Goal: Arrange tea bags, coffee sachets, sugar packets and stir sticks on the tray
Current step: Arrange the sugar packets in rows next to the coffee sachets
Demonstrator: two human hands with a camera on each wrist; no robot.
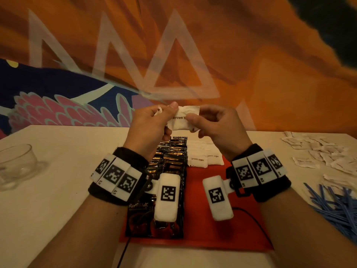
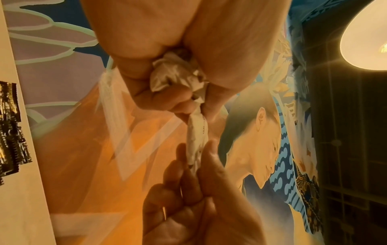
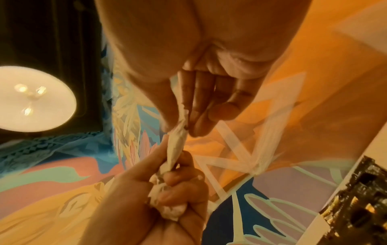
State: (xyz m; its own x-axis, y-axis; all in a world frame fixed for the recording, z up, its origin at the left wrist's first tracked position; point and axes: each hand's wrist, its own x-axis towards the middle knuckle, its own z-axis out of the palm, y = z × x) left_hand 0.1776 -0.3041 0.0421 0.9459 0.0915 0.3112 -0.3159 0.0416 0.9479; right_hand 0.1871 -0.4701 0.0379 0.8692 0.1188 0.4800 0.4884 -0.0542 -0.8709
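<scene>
Above the tray (image 1: 222,219), both hands pinch one white brown-sugar packet (image 1: 183,118).

Left hand (image 1: 152,122) grips the packet's left end w/ thumb on top; per the wrist views it also clutches crumpled white packets (image 2: 176,74) in its palm. Right hand (image 1: 218,124) pinches the right end btwn thumb & forefinger, other fingers curled. Packet is held in the air, well above the red tray, near the far edge of the tabletop (image 1: 58,190). On the tray: black coffee sachets (image 1: 170,157) in an overlapping column at left, sugar packets (image 1: 201,155) in rows just beside them at centre. Off the tray, right: loose white packets (image 1: 324,153) scattered, blue stir sticks (image 1: 336,206) heaped nearer. Glass cup (image 1: 17,163) sits at far left.
</scene>
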